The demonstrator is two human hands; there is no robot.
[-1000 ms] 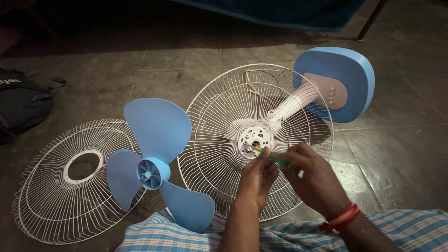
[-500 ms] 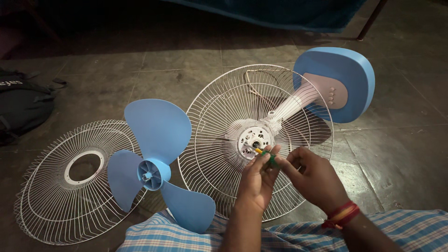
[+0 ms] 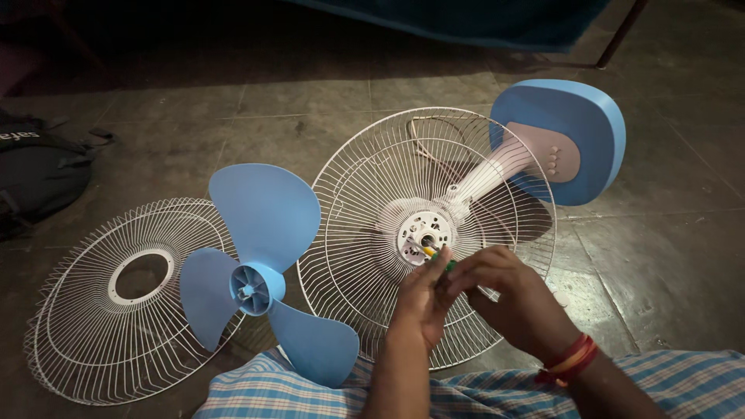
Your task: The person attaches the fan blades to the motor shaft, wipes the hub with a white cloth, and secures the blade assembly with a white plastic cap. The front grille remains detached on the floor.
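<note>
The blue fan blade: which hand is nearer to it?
Left. The left hand is just right of the blue fan blade; the right hand is farther right.

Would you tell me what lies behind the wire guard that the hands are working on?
Through the wire guard show the pale stem, the blue base and a loose cord. Both hands cover its lower right part.

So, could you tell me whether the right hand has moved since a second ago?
Yes. The right hand has slid left toward the white motor hub, closing over the green screwdriver beside the left hand.
</note>
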